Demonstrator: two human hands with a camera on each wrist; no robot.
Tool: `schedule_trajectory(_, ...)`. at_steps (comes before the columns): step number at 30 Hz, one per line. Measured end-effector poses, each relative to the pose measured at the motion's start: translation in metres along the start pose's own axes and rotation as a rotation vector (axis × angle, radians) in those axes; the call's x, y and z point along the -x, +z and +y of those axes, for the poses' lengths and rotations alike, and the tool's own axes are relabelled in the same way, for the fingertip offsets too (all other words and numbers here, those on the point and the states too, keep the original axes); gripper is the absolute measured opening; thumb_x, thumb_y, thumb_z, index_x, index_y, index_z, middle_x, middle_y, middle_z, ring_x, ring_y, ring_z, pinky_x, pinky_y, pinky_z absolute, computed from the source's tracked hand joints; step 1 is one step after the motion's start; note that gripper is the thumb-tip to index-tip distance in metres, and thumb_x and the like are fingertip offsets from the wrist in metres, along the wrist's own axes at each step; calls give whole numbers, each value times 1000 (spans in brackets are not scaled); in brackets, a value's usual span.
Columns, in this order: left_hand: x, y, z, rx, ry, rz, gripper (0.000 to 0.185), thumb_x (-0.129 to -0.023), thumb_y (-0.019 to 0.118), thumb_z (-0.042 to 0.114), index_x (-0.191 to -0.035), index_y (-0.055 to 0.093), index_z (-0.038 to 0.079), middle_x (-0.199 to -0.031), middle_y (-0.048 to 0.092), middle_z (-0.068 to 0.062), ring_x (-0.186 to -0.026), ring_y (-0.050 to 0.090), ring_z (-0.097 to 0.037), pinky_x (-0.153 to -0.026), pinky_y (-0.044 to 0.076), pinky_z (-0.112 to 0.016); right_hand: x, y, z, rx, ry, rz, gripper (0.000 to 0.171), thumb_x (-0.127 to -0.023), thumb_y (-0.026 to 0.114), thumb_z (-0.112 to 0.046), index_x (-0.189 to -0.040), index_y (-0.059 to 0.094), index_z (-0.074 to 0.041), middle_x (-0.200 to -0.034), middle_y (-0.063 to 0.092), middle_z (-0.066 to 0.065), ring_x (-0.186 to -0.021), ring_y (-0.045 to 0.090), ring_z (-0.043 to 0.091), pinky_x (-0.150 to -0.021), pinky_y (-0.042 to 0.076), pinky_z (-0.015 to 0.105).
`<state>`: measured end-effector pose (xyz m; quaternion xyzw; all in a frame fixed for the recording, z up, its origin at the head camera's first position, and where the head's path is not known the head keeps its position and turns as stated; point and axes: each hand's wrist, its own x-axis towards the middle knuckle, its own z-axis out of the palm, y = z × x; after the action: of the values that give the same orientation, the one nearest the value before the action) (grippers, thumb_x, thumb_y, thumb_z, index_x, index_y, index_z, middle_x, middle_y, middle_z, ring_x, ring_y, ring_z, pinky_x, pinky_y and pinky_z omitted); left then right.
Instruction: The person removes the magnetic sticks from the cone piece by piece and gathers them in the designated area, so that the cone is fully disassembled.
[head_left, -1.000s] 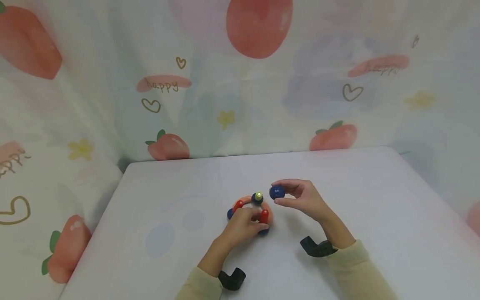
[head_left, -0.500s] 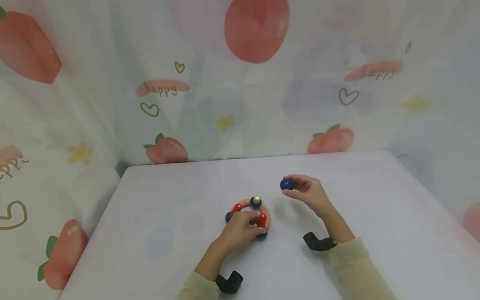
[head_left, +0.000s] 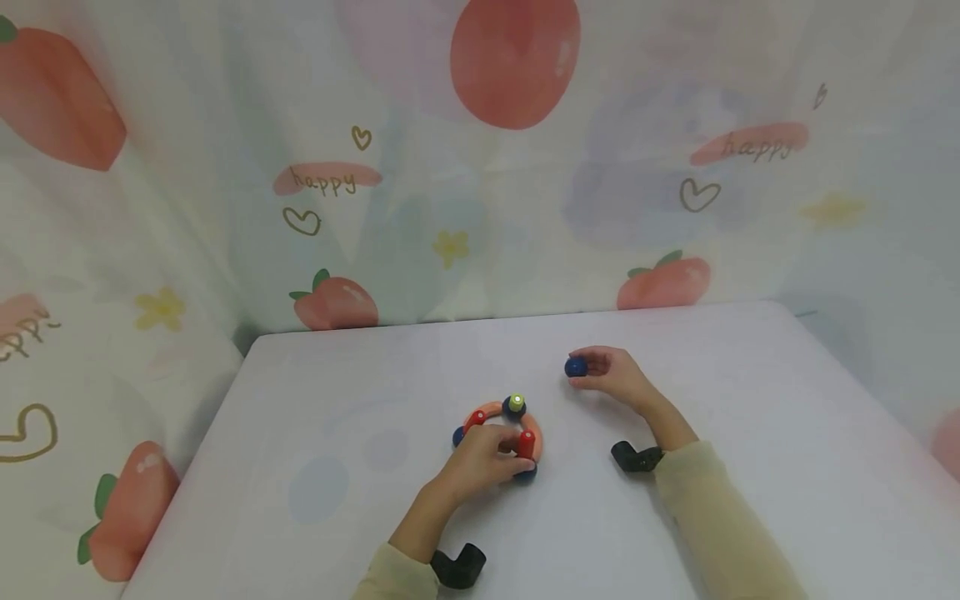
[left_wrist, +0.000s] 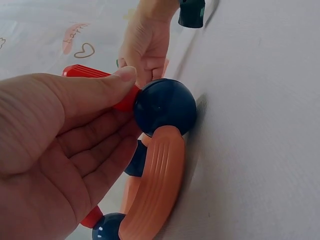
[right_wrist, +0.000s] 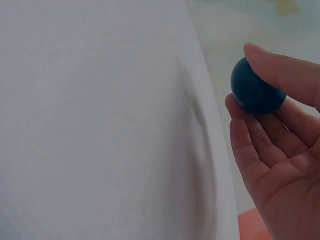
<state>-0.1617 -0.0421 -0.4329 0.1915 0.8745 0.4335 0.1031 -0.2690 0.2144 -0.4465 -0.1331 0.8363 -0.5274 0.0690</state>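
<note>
The left hand (head_left: 480,460) pinches a red stick (head_left: 527,443) on the near side of an orange-and-blue toy ring (head_left: 492,408) on the white table (head_left: 337,400), while farther right, apart from the ring, a blue ball (head_left: 576,367) is pinched by the right hand (head_left: 621,379).

We count four blue balls (head_left: 576,367): three round the ring (head_left: 491,409) at about 9, 1 and 5 o'clock, and one apart, towards its 2 o'clock. We see two red rods (head_left: 527,444), one yellow-green rod (head_left: 517,401) and at least two orange curved pieces (head_left: 536,437), at 11 and 3 o'clock. We also make out one left hand (head_left: 480,457), one right hand (head_left: 613,375) and two black wrist devices (head_left: 636,458).
</note>
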Motion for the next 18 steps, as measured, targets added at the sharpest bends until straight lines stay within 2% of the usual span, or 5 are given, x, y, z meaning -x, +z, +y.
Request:
schedule_trajectory(2, 0, 0, 0, 8, -7, 1, 20, -77, 75, 17, -96, 69, 11, -88, 66, 6, -87, 59, -9, -73, 49, -21, -3, -2, 2, 6, 16, -5, 53, -77, 75, -15, -121, 54, 4, -118, 57, 20, -105, 55, 29, -87, 46, 33)
schedule_trajectory(9, 1, 1, -2, 70, -12, -7, 21, -77, 75, 15, -96, 68, 8, -90, 66, 2, -83, 59, -10, -56, 50, -20, -10, -3, 8, 58, 49, -21, 52, -77, 74, -14, -121, 54, 4, -120, 54, 22, -107, 53, 33, -92, 42, 42)
schedule_trajectory(13, 1, 2, -2, 75, -16, -9, 23, -77, 75, 15, -98, 68, 8, -91, 66, 2, -84, 59, -11, -56, 50, -19, -13, -1, 11, 118, 60, -43, 52, -77, 75, -16, -121, 55, 3, -121, 53, 22, -107, 52, 33, -92, 41, 44)
schedule_trajectory(18, 1, 2, -2, 71, -11, -2, 23, -77, 75, 14, -98, 68, 8, -91, 66, 2, -85, 59, -11, -56, 50, -19, -14, -1, 10, 133, 68, -56, 53, -77, 75, -16, -122, 54, 0, -125, 51, 22, -111, 49, 35, -94, 39, 46)
